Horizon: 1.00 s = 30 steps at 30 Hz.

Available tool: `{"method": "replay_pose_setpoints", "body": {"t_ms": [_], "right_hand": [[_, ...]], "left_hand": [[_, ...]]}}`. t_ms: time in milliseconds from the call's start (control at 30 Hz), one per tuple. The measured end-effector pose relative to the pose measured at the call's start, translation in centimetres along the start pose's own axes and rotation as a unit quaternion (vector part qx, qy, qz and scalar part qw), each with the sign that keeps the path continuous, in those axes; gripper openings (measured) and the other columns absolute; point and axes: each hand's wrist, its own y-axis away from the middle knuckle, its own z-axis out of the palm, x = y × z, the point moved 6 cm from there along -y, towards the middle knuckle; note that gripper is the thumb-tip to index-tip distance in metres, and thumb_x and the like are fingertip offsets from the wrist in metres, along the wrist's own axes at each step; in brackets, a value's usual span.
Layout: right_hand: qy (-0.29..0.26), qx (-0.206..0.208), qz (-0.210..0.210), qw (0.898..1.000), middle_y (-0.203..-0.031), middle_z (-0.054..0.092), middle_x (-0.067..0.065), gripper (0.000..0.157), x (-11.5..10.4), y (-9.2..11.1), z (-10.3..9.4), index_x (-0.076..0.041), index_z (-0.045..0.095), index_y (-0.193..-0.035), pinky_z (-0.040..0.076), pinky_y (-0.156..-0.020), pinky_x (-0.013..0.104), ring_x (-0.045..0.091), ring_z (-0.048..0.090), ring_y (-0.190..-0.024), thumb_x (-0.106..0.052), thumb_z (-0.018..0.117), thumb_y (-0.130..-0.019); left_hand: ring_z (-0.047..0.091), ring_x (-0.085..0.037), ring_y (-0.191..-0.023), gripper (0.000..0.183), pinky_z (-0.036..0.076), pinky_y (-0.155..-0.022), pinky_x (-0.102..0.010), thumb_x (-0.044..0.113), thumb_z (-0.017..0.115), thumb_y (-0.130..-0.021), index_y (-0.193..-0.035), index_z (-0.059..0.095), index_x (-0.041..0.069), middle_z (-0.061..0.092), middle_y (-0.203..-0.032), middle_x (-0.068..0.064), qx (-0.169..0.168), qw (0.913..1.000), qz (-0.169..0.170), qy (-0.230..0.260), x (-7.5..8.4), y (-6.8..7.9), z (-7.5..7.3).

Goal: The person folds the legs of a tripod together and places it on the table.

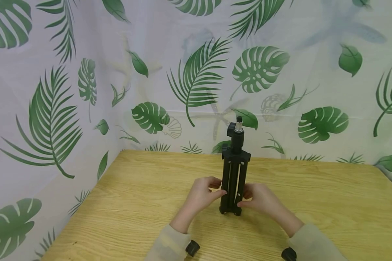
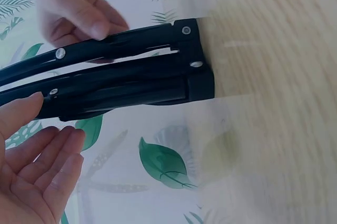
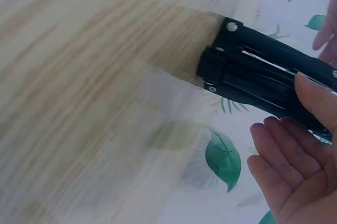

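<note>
A folded black tripod light stand [image 1: 236, 156] stands upright on the wooden table, its legs together. A silver spigot with a black tip tops it, and dark knobs jut from its left side. On its left, my left hand [image 1: 203, 194] has the thumb at a leg; in the left wrist view that hand's fingers [image 2: 62, 179] are loosely spread, apart from the stand. My right hand [image 1: 264, 199] holds the right side low down, thumb in front and fingers partly behind a leg. Rivets and leg ends [image 3: 224, 58] show clearly in the right wrist view.
The wood-grain table [image 1: 134, 203] reaches back to a white leaf-patterned cloth [image 1: 196, 83], which hangs behind and along the left. Dark round pieces [image 1: 192, 248] sit at both sleeve cuffs.
</note>
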Motion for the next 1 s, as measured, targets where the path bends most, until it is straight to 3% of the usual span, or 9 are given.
{"method": "replay_pose_setpoints", "body": {"t_ms": [333, 667, 767, 900, 1000], "right_hand": [[-0.036, -0.047, -0.02, 0.998, -0.073, 0.064, 0.006, 0.028, 0.7, -0.3, 1.4, 0.005, 0.063, -0.089, 0.048, -0.058, 0.027, 0.016, 0.06, -0.065, -0.008, 0.075, -0.067], [-0.05, -0.052, 0.001, 0.997, -0.072, 0.064, 0.007, 0.03, 1.7, -0.5, 2.4, 0.006, 0.063, -0.088, 0.048, -0.055, 0.026, 0.014, 0.06, -0.061, -0.007, 0.077, -0.065], [-0.048, -0.051, -0.002, 0.998, -0.071, 0.064, 0.006, 0.031, 1.9, -0.6, 2.6, 0.005, 0.063, -0.088, 0.048, -0.054, 0.026, 0.013, 0.059, -0.06, -0.008, 0.077, -0.064], [-0.039, -0.046, 0.002, 0.998, -0.068, 0.063, 0.004, 0.03, 2.1, -0.6, 2.9, 0.004, 0.063, -0.085, 0.047, -0.052, 0.026, 0.011, 0.057, -0.057, -0.008, 0.079, -0.062], [-0.03, -0.043, 0.01, 0.999, -0.065, 0.061, 0.002, 0.029, 2.0, -0.6, 3.1, 0.003, 0.062, -0.082, 0.045, -0.051, 0.026, 0.01, 0.055, -0.055, -0.009, 0.079, -0.062]], "left_hand": [[0.059, -0.017, -0.091, 0.032, 0.048, -0.072, -0.025, 0.022, 0.065, -0.081, -0.106, 0.062, 0.002, 0.063, -0.099, -0.008, 0.012, 0.9999, 0.005, -0.001, 0.8, 0.1, -1.0], [0.058, -0.016, -0.092, 0.031, 0.047, -0.075, -0.028, 0.022, 0.065, -0.081, -0.105, 0.062, 0.004, 0.063, -0.1, -0.007, 0.085, 0.9945, 0.04, 0.044, 3.5, 0.0, -4.2], [0.059, -0.016, -0.09, 0.028, 0.048, -0.074, -0.028, 0.021, 0.066, -0.081, -0.103, 0.063, 0.003, 0.064, -0.098, -0.007, 0.124, 0.988, 0.067, 0.064, 4.9, -0.2, -5.6], [0.059, -0.016, -0.089, 0.025, 0.048, -0.073, -0.027, 0.017, 0.066, -0.08, -0.1, 0.063, 0.002, 0.063, -0.096, -0.008, 0.184, 0.9718, 0.121, 0.084, 7.0, -0.6, -7.4], [0.058, -0.015, -0.091, 0.026, 0.048, -0.074, -0.025, 0.016, 0.066, -0.08, -0.101, 0.062, 0.001, 0.063, -0.097, -0.009, 0.211, 0.96, 0.163, 0.084, 8.5, -1.2, -8.2]]}}
